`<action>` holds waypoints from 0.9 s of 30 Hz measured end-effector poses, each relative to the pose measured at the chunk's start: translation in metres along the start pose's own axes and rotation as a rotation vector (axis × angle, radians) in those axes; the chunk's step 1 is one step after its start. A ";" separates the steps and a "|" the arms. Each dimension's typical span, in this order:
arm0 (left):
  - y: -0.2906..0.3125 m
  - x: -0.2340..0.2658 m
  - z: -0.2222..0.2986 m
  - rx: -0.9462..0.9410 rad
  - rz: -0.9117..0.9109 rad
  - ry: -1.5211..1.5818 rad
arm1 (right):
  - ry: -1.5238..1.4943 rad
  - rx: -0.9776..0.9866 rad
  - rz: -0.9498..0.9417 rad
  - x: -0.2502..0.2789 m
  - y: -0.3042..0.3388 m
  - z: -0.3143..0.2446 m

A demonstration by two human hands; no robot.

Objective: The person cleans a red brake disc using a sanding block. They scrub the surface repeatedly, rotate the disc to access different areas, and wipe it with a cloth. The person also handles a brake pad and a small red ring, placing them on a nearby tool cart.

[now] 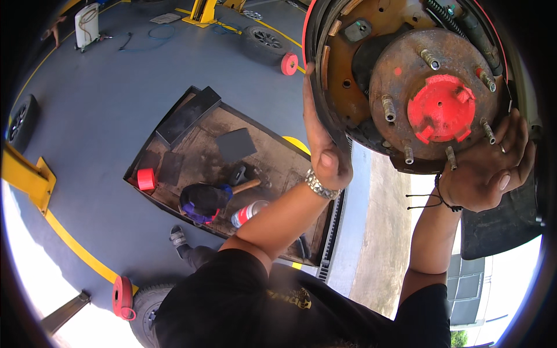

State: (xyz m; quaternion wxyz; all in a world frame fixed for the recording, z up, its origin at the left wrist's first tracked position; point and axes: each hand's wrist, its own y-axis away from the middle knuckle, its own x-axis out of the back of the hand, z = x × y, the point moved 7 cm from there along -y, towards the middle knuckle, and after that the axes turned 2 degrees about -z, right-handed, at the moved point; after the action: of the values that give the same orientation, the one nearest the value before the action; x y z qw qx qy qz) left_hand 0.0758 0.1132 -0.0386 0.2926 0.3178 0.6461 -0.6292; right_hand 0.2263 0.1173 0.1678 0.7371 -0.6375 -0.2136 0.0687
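Note:
A drum brake assembly hangs above me at the upper right, its rusty wheel hub (441, 52) ringed with studs and capped by a red centre (441, 109). My left hand (328, 136) is wrapped along the outer edge of the curved brake shoe (321, 87) on the left side, fingers pointing up. At the lower right, my right hand (490, 165) cups round the edge of the brake, with bent fingers reaching up beside the hub. What its fingertips touch is partly hidden. A coil spring (445, 20) shows at the top of the assembly.
Below left stands a wheeled tray (206, 124) holding a black box (188, 118), a hammer (246, 186), a plastic bottle (248, 213), a red tape roll (147, 178) and dark pads. Wheels (266, 40) lie around it, and yellow lift posts (29, 177) stand at the sides. A black flap (502, 217) hangs right.

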 end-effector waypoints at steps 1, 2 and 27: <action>-0.021 0.003 0.014 -0.048 0.028 0.042 | 0.008 0.004 -0.014 0.002 -0.001 -0.003; -0.015 0.004 0.011 -0.016 0.055 0.016 | 0.010 0.013 -0.025 0.002 -0.002 -0.004; -0.017 0.008 0.002 0.215 0.039 0.078 | -0.054 0.120 0.253 0.003 0.000 -0.004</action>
State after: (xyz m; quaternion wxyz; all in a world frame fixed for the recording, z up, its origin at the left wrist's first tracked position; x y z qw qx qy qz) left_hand 0.0576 0.1110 -0.0347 0.2437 0.3841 0.5795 -0.6762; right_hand 0.2308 0.1148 0.1686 0.7534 -0.6119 -0.1470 0.1909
